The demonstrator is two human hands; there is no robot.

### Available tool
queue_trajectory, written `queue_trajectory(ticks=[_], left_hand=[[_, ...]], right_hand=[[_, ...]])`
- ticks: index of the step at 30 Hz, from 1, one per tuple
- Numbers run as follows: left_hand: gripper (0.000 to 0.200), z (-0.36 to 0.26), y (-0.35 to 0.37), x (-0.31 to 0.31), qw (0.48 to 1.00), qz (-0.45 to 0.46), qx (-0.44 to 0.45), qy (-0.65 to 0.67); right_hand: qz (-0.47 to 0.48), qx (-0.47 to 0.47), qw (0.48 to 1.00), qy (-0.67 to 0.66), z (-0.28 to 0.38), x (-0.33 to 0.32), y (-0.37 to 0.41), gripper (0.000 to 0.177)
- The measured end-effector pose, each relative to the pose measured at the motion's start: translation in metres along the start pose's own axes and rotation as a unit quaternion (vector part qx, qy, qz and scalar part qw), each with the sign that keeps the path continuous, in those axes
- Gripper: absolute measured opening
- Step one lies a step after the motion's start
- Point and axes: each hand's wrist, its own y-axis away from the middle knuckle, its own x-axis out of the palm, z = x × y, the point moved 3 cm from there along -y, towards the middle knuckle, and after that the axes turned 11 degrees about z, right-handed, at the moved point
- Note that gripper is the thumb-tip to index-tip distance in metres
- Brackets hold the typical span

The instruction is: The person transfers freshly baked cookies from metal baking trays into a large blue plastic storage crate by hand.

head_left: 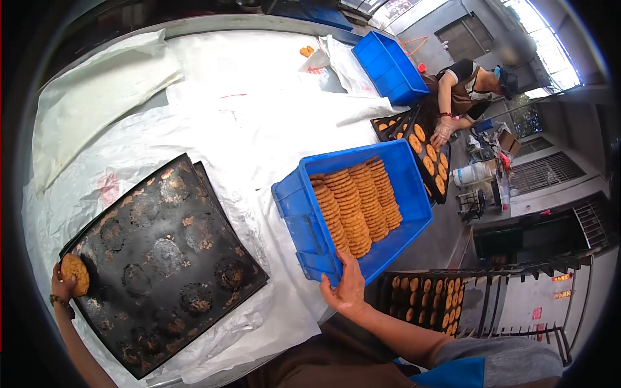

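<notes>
While a cookie (74, 273) is pinched by the left hand (60, 286), blue crate (299, 220) rim clasped by right hand (347, 291) fingers

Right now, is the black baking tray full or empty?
Nearly empty: the black tray shows only burnt rings and crumbs, and the single biscuit at its left edge is held by the left hand.

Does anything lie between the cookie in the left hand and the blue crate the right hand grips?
Only the dark baking tray, flat on the white sheet, lies between the cookie in the left hand and the blue crate; it bears just baked-on residue. The right hand grips the crate's near corner.
</notes>
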Motion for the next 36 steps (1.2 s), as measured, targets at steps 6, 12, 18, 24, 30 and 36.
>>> queue_trajectory(ticks=[6,12,18,24,30,36], left_hand=[[0.094,-0.046,0.043,0.043,0.866,-0.245,-0.021,-0.436],[0.062,-0.149,0.106,0.132,0.835,-0.243,0.037,-0.491],[0.054,-0.218,0.161,0.153,0.947,-0.133,0.009,-0.291],[0.060,-0.335,0.274,0.272,0.965,-0.104,0.149,-0.189],[0.061,-0.524,0.362,0.505,0.925,0.049,0.369,-0.070],[0.054,-0.574,0.373,0.679,0.891,0.113,0.384,-0.212]], right_hand=[[0.001,0.004,1.000,0.011,-0.004,0.004,0.003,0.064],[0.003,0.009,1.000,-0.012,-0.002,0.002,0.000,0.065],[0.010,0.018,0.998,-0.057,-0.010,-0.002,0.000,0.065],[0.043,0.161,0.894,-0.415,-0.079,-0.040,-0.024,0.048],[0.184,0.157,0.802,-0.547,-0.154,-0.107,-0.066,0.041],[0.251,0.138,0.761,-0.582,-0.194,-0.090,-0.062,0.050]])
